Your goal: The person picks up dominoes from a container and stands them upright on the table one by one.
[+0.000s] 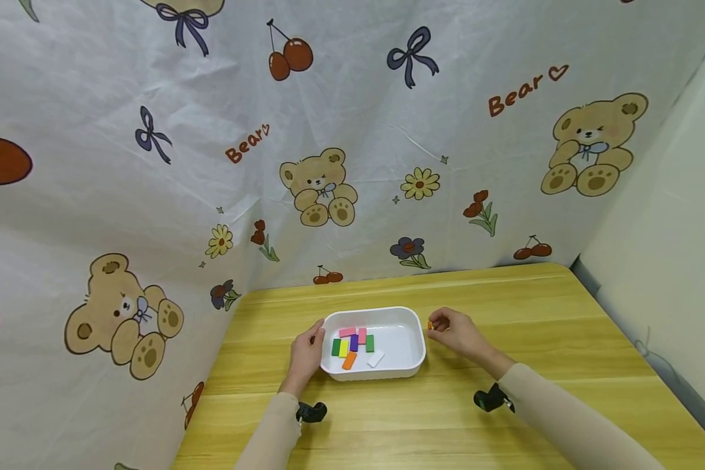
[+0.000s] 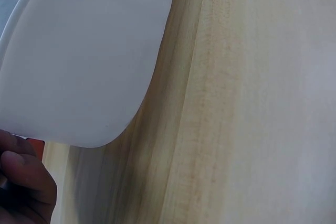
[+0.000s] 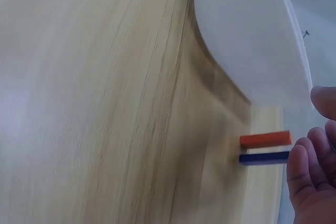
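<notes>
- Far left and across the back hangs a white sheet (image 1: pixel 364 117) printed with bears, bows and cherries; the wood-grained surface (image 1: pixel 388 424) meets it.
- Next comes a black wrist device (image 1: pixel 311 412), below the left hand (image 1: pixel 305 356), which lies against the tray's left end with bent fingers; whether they grip the rim I cannot tell.
- Mid-surface sits the white tray (image 1: pixel 399 343), coloured blocks mostly in its left half: green block (image 1: pixel 336 346), yellow block (image 1: pixel 343 348), two pink blocks (image 1: pixel 347 332), orange block (image 1: pixel 349 360), purple block (image 1: pixel 354 343), second green block (image 1: pixel 370 343), white block (image 1: pixel 376 358).
- Just outside the tray's right end are another orange block (image 3: pixel 265 139) and a navy block (image 3: pixel 264 158), side by side, at the fingertips of the right hand (image 1: pixel 458 334). It is part-open, thumb apart from bent fingers; contact is unclear. From the head view it hides the navy one.
- Beyond, another black device (image 1: pixel 490 397), then a thin cable (image 1: pixel 652 352) near a pale wall (image 1: pixel 670 261).
</notes>
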A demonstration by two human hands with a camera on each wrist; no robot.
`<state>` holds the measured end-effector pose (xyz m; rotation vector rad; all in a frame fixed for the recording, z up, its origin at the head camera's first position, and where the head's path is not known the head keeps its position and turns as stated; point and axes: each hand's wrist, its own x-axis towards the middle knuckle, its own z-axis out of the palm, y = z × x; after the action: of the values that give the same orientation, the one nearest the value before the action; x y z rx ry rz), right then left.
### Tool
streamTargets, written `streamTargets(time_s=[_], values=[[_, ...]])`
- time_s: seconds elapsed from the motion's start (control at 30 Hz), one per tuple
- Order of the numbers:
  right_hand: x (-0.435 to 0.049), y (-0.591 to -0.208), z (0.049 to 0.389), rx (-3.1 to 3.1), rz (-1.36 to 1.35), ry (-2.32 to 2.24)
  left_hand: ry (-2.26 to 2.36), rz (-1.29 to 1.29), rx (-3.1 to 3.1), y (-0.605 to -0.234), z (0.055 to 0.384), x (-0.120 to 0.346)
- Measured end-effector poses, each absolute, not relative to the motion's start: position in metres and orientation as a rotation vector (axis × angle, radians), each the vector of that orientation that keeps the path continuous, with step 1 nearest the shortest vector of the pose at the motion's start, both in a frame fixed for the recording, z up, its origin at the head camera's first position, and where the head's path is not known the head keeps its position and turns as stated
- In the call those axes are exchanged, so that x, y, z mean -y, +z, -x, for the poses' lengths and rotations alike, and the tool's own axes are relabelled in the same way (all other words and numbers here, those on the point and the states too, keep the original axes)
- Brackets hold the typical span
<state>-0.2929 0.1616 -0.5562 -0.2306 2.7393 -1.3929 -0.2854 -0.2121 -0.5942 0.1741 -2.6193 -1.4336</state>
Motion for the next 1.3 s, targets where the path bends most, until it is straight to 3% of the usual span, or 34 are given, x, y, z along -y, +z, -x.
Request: streamTargets(time_s=[1.3], values=[[-0.104,-0.540,0.290,-2.633,0.447,-1.446,-1.453,-0.162,2.630,-0.590,0.284,0.212]])
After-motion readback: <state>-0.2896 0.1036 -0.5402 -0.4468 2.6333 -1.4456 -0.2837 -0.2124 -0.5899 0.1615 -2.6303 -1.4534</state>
